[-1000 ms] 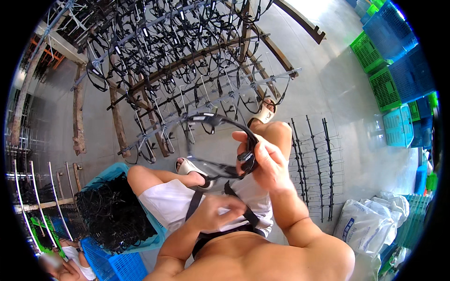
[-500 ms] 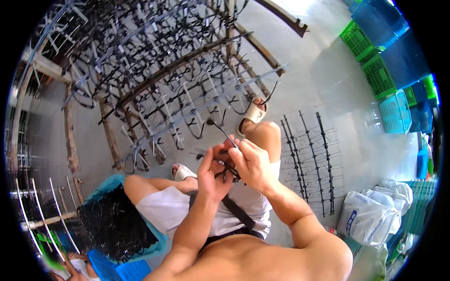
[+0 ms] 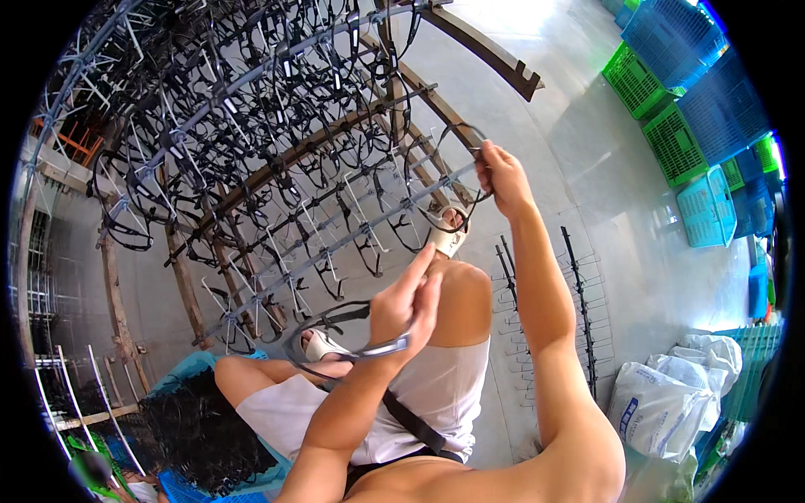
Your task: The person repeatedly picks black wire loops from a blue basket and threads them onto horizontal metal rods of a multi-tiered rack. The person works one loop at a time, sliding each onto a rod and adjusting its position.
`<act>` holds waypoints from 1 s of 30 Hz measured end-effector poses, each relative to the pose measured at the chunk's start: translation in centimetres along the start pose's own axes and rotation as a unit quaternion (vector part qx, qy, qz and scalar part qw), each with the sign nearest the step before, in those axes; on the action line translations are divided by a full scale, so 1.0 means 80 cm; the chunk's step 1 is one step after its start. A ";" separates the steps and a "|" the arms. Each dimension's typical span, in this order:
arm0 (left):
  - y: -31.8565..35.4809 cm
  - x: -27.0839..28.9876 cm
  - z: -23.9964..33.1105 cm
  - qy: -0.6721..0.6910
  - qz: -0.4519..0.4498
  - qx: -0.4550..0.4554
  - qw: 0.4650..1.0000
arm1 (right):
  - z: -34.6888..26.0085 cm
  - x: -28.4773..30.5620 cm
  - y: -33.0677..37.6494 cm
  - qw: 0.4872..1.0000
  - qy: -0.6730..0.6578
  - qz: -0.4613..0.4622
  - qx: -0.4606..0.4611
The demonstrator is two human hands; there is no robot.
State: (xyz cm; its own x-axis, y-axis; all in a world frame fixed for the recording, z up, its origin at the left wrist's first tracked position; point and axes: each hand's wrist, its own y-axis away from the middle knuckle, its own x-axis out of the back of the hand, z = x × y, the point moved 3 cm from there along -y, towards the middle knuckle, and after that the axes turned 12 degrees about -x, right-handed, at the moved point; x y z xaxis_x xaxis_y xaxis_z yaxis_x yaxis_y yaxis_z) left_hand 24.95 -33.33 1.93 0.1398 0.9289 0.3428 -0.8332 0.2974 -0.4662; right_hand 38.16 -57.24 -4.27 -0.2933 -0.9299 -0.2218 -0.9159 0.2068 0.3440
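My left hand [image 3: 404, 308] is in front of my knees, closed on a black looped frame [image 3: 335, 317] that looks like a spectacle frame. One finger of that hand points forward, and a shiny grey part of the frame curves under the wrist. Farther forward and to the right, my right hand [image 3: 506, 178] pinches a thin black curved frame [image 3: 459, 127] at the near end of a hooked metal bar [image 3: 369, 225]. Part of that frame is hidden by the fingers. The bar belongs to a rack [image 3: 285, 163] crowded with similar black frames hanging on wire hooks.
Beside my left leg stands a light blue crate [image 3: 186, 365] heaped with black pieces [image 3: 210, 419]. Hooked rods [image 3: 580, 293] lie on the floor to the right. White plastic bags [image 3: 662, 402] sit beyond them; green crates [image 3: 675, 138] and blue crates [image 3: 728, 109] are stacked far right.
My hands were together over my lap around black pieces. They are apart now: the right has reached forward to the rack bar, while the left holds a looped frame nearer my body.
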 end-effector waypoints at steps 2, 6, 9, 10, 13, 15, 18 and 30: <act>-0.027 -0.025 -0.009 -0.180 -0.020 -0.054 0.982 | 0.013 -0.012 -0.012 0.998 0.019 -0.013 -0.059; -0.049 -0.055 -0.040 -0.239 -0.052 -0.016 0.970 | 0.017 -0.021 -0.010 0.993 -0.035 -0.053 -0.100; -0.051 -0.063 -0.051 -0.249 -0.057 -0.029 0.966 | 0.012 -0.024 0.001 0.993 -0.043 -0.056 -0.096; -0.051 -0.064 -0.052 -0.250 -0.052 -0.025 0.967 | 0.015 -0.022 -0.001 0.992 -0.055 -0.066 -0.091; -0.052 -0.066 -0.052 -0.252 -0.042 -0.017 0.967 | 0.027 -0.015 -0.009 0.990 -0.078 -0.089 -0.073; -0.051 -0.066 -0.053 -0.254 -0.042 -0.014 0.966 | 0.029 -0.014 -0.011 0.990 -0.080 -0.100 -0.062; -0.052 -0.065 -0.054 -0.260 -0.048 -0.017 0.964 | 0.027 -0.014 -0.013 0.987 -0.087 -0.116 -0.073; -0.058 -0.061 -0.057 -0.252 -0.001 -0.030 0.967 | 0.029 -0.003 0.001 0.983 -0.126 -0.126 -0.034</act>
State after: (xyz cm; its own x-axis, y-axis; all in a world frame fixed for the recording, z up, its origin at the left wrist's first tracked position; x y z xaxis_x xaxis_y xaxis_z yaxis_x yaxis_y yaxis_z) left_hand 30.59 -38.25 -1.33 -0.1506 0.7068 0.6912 -0.7986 0.3251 -0.5065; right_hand 37.55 -56.27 -6.32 -0.1267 -0.8422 -0.5241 -0.9502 -0.0487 0.3078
